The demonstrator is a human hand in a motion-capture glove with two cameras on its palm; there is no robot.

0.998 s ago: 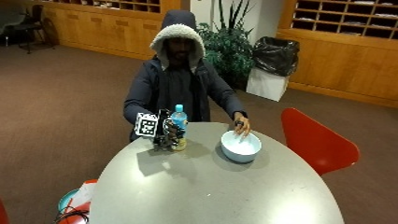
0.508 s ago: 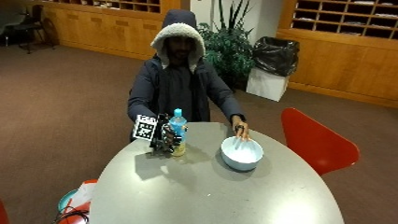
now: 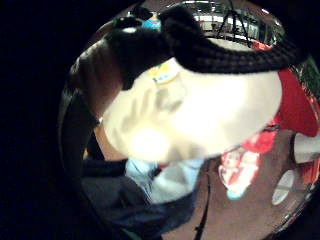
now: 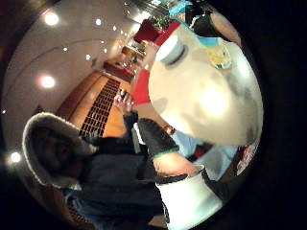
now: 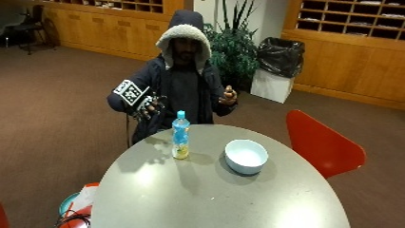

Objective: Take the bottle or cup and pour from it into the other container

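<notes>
A clear bottle (image 5: pixel 180 135) with a blue cap and yellowish liquid at its bottom stands upright on the round grey table (image 5: pixel 215 194). A white bowl (image 5: pixel 246 156) sits to its right, a short gap away. My gloved right hand (image 5: pixel 147 105) hangs in the air above and behind the bottle, near my chest, fingers loosely curled and holding nothing. The bare hand (image 5: pixel 227 96) is raised too, behind the bowl. In the thumb side palm view the table (image 4: pixel 206 100) lies below the palm with the bowl (image 4: pixel 171 49) and bottle (image 4: pixel 218 52) on it.
A red chair (image 5: pixel 319 145) stands at the table's right side. A bin with a black bag (image 5: pixel 278 66) and a plant (image 5: pixel 234 50) are behind the person. A red and teal object (image 5: pixel 79 204) lies on the floor at the table's left.
The gloved hand let go of the bottle and rose back toward the chest. The bare hand left the bowl's rim and lifted. Bottle and bowl stay put.
</notes>
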